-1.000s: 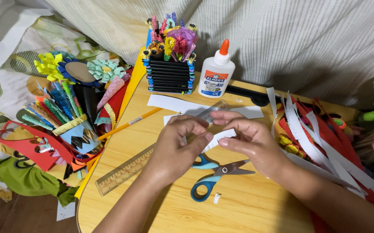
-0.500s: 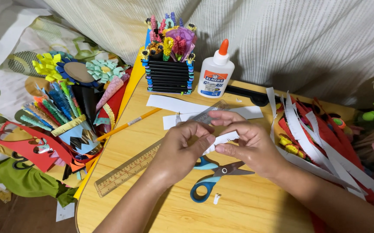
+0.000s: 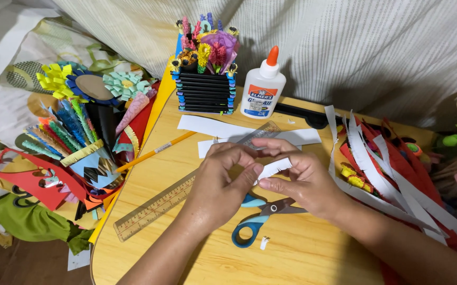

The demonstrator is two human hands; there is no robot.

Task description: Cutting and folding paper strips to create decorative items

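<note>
Both my hands meet over the middle of the wooden table [image 3: 313, 253], pinching a small folded white paper strip [image 3: 274, 167] between them. My left hand [image 3: 223, 182] holds its left end with thumb and fingers; my right hand [image 3: 300, 177] holds the right end from beneath. Blue-handled scissors [image 3: 257, 219] lie shut on the table just under my hands. A clear ruler [image 3: 154, 208] lies diagonally to the left, passing beneath my hands.
A white glue bottle [image 3: 263, 87] with an orange cap and a black holder [image 3: 206, 92] of paper flowers stand at the back. Long white paper strips [image 3: 376, 174] lie over red paper at right. Colourful paper crafts [image 3: 75, 132] crowd the left. A pencil [image 3: 157, 150] lies nearby.
My hands have drawn closer together and shifted slightly toward me, working the white strip between the fingers. The view has shifted slightly.
</note>
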